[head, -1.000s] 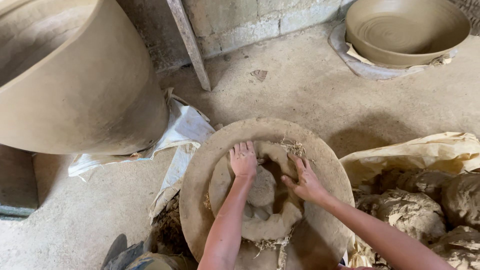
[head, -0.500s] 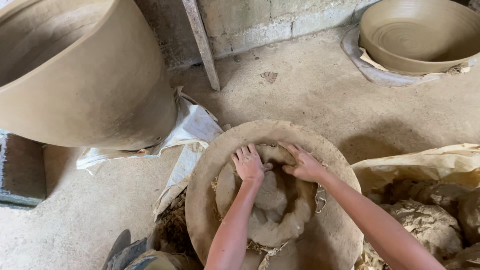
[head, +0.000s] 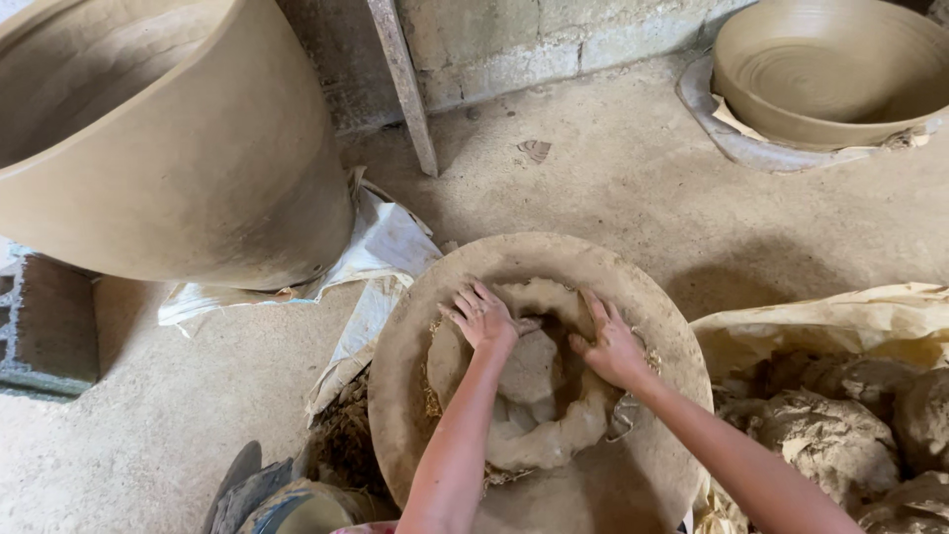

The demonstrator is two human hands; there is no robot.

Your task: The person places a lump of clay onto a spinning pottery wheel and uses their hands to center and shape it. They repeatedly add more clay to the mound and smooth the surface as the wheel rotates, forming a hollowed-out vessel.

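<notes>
A lump of grey-brown clay [head: 539, 400] lies on a round clay-coated disc [head: 534, 262] on the floor in front of me. My left hand [head: 481, 316] presses flat on the clay's upper left part, fingers spread. My right hand [head: 611, 346] pushes on the clay's right side, fingers spread and pointing up and left. Both hands touch the clay without closing around it. Bits of straw stick out around the lump's edge.
A very large unfired clay pot [head: 168, 138] stands at the left on white sacking [head: 381, 252]. A wide clay bowl [head: 830, 69] sits at the top right. Raw clay lumps [head: 850, 396] lie on plastic at the right. A wooden stick [head: 403, 84] leans on the block wall.
The view has shifted, so the disc sits lower and further right. My right hand has slid from the lump's upper edge down to its right side; my left hand stays pressing on top.
</notes>
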